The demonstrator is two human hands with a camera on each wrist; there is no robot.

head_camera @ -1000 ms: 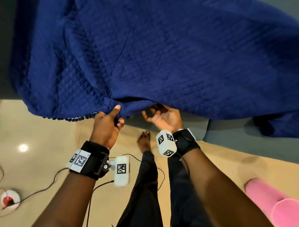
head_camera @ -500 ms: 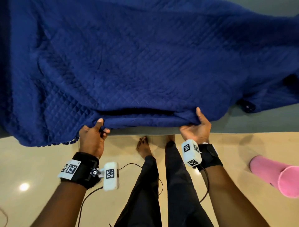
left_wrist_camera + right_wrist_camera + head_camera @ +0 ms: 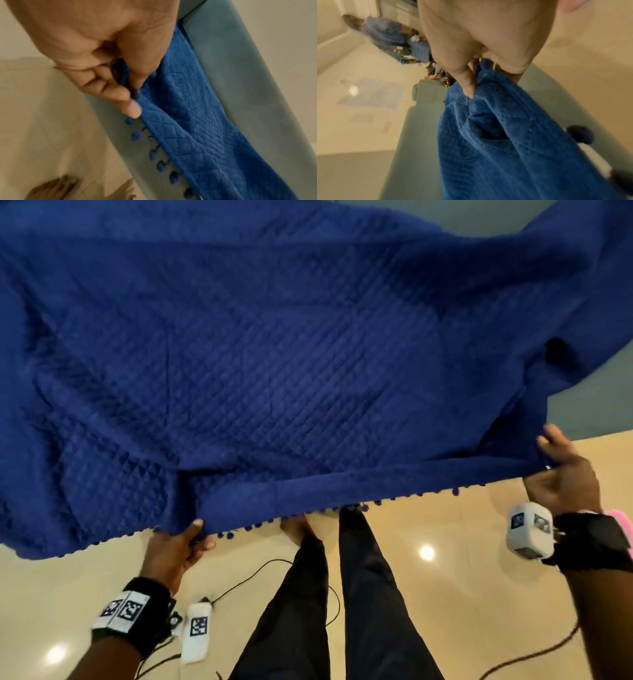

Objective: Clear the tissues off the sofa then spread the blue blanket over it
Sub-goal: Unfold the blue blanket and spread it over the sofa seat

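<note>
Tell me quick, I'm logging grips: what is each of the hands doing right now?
Left hand: closed, pinching the near edge of the blue blanket.
Right hand: closed, gripping the same edge further along.

Black wristbands with white tagged cubes, dark trousers, bare feet.

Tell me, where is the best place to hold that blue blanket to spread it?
Probably along the pom-pom hem of the blue blanket, from the near side, hands wide apart: the left hand and right hand pinch it there and it hangs flat.
</note>
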